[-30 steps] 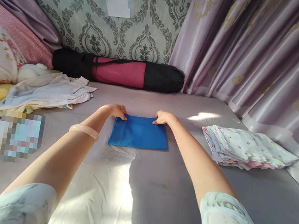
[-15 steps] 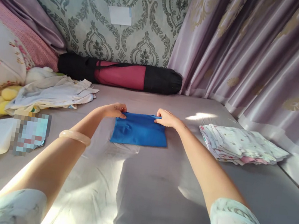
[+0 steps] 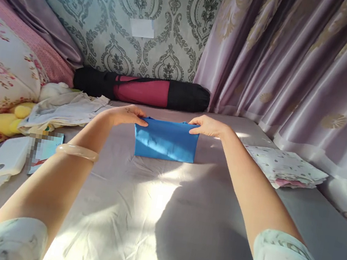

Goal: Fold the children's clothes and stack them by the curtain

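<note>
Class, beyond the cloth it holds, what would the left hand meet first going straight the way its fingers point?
The left hand points along the top of the blue cloth, so probably the right hand, though depth is unclear.

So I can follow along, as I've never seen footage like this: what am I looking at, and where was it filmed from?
There is no machine here: these are a person's bare arms, filmed by one camera worn on the head, looking forward and down. The left hand and right hand pinch the upper corners of a folded blue cloth. Beneath is a grey sheet. On it, a stack of printed cloths lies to the right, a white device with a cable to the left, and a black-and-red roll at the back.
</note>
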### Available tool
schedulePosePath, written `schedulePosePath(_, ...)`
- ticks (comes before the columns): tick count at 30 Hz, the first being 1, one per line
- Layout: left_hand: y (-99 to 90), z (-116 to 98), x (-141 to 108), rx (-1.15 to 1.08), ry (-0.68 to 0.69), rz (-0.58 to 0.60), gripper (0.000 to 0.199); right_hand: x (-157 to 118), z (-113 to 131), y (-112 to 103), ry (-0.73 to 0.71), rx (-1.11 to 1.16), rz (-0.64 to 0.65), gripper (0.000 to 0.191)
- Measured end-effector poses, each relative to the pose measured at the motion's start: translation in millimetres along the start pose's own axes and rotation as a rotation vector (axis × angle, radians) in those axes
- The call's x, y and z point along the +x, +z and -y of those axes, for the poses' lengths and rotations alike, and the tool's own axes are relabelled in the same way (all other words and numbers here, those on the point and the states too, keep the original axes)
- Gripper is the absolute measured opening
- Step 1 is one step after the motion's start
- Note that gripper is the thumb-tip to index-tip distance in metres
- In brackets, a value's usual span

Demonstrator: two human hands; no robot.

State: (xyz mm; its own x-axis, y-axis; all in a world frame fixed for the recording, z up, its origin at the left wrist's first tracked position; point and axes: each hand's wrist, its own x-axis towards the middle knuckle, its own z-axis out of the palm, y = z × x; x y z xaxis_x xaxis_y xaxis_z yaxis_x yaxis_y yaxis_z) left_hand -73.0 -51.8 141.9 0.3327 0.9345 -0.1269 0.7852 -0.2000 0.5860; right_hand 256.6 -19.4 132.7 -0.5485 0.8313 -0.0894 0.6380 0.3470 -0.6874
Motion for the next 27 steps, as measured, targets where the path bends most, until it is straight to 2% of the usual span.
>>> schedulePosePath(5,12.7,-0.2,10.6,0.043,0.102,-0.409,0.037,3.8,1.9,10.1,-0.119,-0.283,-0.353,0.025)
schedulePosePath(8,33.2,6.1,8.9,0.227,0.083,-0.51,0.032,0.5,-7.4,30.6,-0.182,-0.469,-0.452,0.026)
schedulePosePath(10,51.4,14.1,2.4,0.337,0.098,-0.473,0.032,-6.8,-16.3,47.1,-0.215,-0.566,-0.43,0.029)
schedulePosePath(13,79.0,27.7,-13.6,0.417,0.221,-0.384,0.036,-23.4,-28.1,71.4,-0.251,-0.647,-0.339,0.033)
schedulePosePath(17,104.0,38.2,-34.9,0.477,0.299,-0.296,0.039,-43.4,-36.3,96.2,-0.266,-0.691,-0.234,0.037)
schedulePosePath(22,115.6,42.5,-51.0,0.459,0.324,-0.191,0.047,-54.7,-40.7,110.2,-0.25,-0.692,-0.16,0.044)
schedulePosePath(27,117.5,46.0,-61.0,0.43,0.274,-0.145,0.052,-59.9,-40.7,108.8,-0.201,-0.667,-0.102,0.042)
